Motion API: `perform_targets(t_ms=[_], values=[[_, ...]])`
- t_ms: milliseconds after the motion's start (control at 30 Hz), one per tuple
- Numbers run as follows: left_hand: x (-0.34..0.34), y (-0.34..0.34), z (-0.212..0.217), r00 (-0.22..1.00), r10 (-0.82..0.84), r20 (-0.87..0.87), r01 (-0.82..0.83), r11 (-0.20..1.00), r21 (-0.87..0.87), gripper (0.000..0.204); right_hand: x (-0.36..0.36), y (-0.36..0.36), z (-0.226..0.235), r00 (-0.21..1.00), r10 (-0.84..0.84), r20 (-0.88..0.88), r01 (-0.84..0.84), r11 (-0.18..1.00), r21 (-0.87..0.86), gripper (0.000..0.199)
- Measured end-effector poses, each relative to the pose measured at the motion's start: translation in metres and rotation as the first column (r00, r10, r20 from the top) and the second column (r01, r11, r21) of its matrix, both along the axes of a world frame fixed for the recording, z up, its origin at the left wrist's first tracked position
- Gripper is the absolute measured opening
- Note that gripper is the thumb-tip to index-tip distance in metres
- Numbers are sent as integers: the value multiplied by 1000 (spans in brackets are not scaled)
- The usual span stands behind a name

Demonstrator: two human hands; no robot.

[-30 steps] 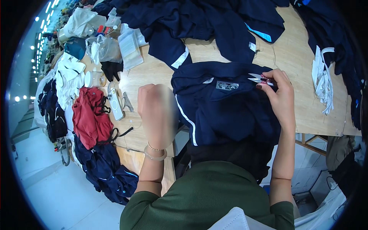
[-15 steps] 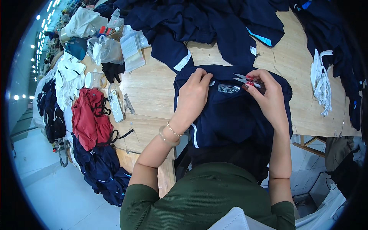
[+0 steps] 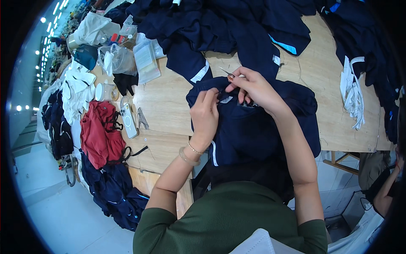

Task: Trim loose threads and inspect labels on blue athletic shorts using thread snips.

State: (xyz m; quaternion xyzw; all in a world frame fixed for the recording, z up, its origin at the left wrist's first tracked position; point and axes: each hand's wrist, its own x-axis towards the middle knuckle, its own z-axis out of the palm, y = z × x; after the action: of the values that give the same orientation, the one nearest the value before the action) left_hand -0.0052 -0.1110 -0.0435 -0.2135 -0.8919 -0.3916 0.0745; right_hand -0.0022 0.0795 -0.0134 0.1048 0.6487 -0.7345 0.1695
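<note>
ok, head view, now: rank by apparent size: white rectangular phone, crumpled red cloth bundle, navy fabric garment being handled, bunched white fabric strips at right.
1. Navy fabric garment
2. Crumpled red cloth bundle
3. Bunched white fabric strips
4. White rectangular phone

Apparent size only; the fisheye distorts toward the rim.

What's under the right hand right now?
Under the right hand is the navy garment, with part of its grey label showing. The rest of the label and the fabric directly beneath the hand are covered.
</note>
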Motion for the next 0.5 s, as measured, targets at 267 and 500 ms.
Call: perform_targets(t_ms=[267,500], values=[[26,0,-11,991,91,-99,-87,995,41,11,-6,-4,-14,993,-94,-70,100,991,86,22],[28,-7,-14,993,62,-102,-49,991,127,10,19,3,2,992,-130,-5,130,991,11,21]])
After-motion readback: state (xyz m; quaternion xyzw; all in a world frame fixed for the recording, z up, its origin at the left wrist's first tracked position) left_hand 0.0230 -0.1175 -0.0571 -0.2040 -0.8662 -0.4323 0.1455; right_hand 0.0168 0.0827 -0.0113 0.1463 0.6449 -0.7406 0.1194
